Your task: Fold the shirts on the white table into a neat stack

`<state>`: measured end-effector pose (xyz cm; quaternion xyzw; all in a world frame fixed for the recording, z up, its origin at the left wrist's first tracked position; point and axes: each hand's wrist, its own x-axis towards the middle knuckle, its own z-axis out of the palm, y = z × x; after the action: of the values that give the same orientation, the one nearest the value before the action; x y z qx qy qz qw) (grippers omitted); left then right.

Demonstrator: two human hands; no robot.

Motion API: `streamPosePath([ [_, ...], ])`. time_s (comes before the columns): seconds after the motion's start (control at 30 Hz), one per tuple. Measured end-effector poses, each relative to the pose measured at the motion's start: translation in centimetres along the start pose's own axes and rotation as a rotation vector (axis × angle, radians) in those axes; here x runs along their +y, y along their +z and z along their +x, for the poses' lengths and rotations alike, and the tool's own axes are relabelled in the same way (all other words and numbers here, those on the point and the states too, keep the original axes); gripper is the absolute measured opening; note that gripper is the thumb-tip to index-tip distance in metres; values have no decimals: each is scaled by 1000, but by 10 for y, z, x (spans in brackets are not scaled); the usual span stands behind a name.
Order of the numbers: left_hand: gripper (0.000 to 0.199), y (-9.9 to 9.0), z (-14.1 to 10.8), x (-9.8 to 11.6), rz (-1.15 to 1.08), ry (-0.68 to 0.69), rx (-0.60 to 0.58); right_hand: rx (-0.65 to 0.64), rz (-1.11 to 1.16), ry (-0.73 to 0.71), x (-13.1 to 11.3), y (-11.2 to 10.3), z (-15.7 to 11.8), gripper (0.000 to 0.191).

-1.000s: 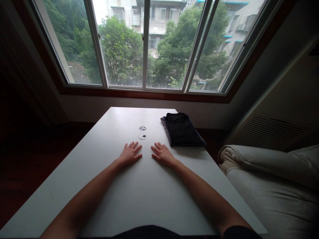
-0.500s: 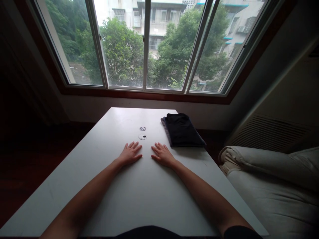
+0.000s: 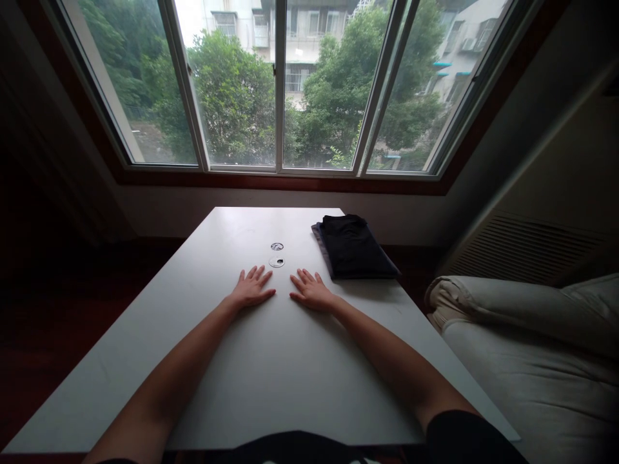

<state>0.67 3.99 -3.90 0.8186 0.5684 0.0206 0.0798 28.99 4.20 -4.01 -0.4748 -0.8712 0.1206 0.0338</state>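
Palm down on the white table (image 3: 261, 380), my left hand (image 3: 252, 287) has its fingers spread and holds nothing. My right hand (image 3: 310, 290) lies flat beside it, fingers also apart, with a small gap between the two hands. Just beyond them, two round inserts are set in the tabletop, a farther one (image 3: 277, 247) and a nearer one (image 3: 276, 262). A stack of folded dark clothes (image 3: 356, 248), black on top with grey and blue edges beneath, rests at the table's far right, to the right of my right hand.
A pale sofa (image 3: 527, 348) stands along the right side of the table. Behind the table's far edge is a wall with a wide window (image 3: 280, 174) in a reddish-brown frame. A slatted vent panel (image 3: 522, 248) is at the right, and dark floor shows at left.
The camera view has shifted slightly. Both hands have slid a little forward on the table, and their fingers remain spread. The clothes stack has not moved on the table.
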Motion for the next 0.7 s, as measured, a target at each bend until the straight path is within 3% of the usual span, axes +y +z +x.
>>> streamPosePath([
  [0.17, 91, -2, 3, 1, -9, -26, -62, 70, -13, 132, -21, 9, 13, 73],
  [0.4, 79, 7, -1, 7, 12, -61, 70, 109, -25, 101, -18, 9, 9, 71],
  [0.53, 79, 6, -5, 6, 15, -34, 64, 119, -39, 90, -17, 11, 10, 69],
  [0.7, 93, 4, -8, 12, -7, -72, -16, 110, -44, 101, -19, 10, 10, 68],
])
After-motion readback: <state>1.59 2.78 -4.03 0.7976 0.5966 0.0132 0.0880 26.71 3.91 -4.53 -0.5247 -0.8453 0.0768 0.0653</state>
